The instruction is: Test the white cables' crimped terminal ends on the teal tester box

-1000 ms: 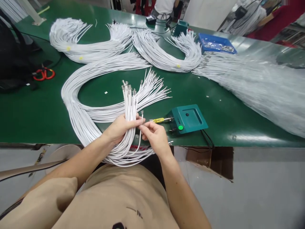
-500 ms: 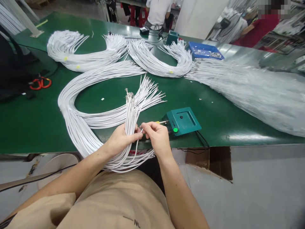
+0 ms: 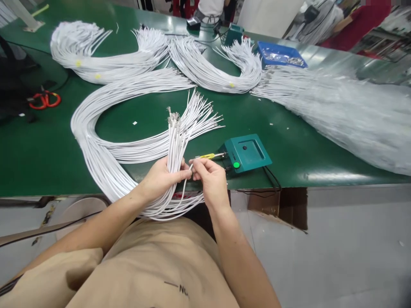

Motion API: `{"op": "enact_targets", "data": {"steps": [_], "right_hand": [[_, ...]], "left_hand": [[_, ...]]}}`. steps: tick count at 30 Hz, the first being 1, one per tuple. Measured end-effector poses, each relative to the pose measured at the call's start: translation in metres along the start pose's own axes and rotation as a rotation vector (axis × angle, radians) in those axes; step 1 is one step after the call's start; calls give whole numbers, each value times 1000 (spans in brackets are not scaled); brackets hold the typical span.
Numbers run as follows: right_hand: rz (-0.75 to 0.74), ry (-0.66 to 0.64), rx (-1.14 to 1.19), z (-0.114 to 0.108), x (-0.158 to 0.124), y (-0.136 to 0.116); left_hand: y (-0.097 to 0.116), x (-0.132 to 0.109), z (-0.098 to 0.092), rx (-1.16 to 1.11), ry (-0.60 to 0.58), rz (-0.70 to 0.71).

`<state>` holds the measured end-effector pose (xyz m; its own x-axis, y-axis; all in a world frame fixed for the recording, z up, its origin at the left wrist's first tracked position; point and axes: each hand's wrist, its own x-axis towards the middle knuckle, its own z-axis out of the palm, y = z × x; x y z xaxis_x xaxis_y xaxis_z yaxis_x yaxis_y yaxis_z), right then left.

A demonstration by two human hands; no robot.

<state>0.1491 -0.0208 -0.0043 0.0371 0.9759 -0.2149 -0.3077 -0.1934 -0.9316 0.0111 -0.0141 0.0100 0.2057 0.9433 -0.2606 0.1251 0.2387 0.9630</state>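
Note:
My left hand [image 3: 163, 174] is closed around a bundle of white cables [image 3: 175, 143], whose bare, frayed ends point up and away from me. The thumb lies across the front of the bundle. Close beside it, my right hand [image 3: 208, 173] pinches the end of a single white cable [image 3: 190, 167] set apart from the bundle; its tip is hidden by the fingers. The rest of the held cables loop down over the table edge. Just beyond my right hand, a yellow-handled tool [image 3: 207, 156] sticks out from a green box device [image 3: 247, 152] with a lit green button.
More white cable bundles [image 3: 109, 70] lie curved across the green table [image 3: 38, 158]. Red-handled scissors [image 3: 45, 99] rest at left. A blue tray [image 3: 282, 54] with small metal parts stands at the back. Plastic-wrapped cables [image 3: 346, 111] stretch along the right. Two people are beyond the table.
The camera view has tilted slightly down, so the scene sits differently in frame. My right hand has shifted slightly, uncovering more of the yellow-handled tool. Both hands keep their hold.

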Motion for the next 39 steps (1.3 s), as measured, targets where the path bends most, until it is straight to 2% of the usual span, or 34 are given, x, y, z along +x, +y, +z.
{"op": "enact_targets", "data": {"steps": [4,6,10,14,21,28,31,36,39], "right_hand": [[223,-108,272,-2,0,2],[315,-128,322,-2,0,0],[311,-108,214,-1,6,-9],[322,-183,112,1,12,-15],[370,-172,213,-5,6,-11],[331,-156,295,-11,-2,-7],[264,-133,254,-11,-4,-6],[55,-48,-61,-10,-8,-9],[-54,-7,-279,-8,-10,-9]], "left_hand": [[0,-2,-1,-17,27,27],[-2,-2,-1,-3,20,45],[-4,-3,0,-83,-18,32],[-4,-5,2,-105,-60,26],[-2,-7,0,16,-13,34],[-3,-5,-1,-6,-47,58],[-2,-5,-1,-3,-32,73],[-1,-5,0,29,4,59],[-5,-4,0,-80,-3,32]]}}
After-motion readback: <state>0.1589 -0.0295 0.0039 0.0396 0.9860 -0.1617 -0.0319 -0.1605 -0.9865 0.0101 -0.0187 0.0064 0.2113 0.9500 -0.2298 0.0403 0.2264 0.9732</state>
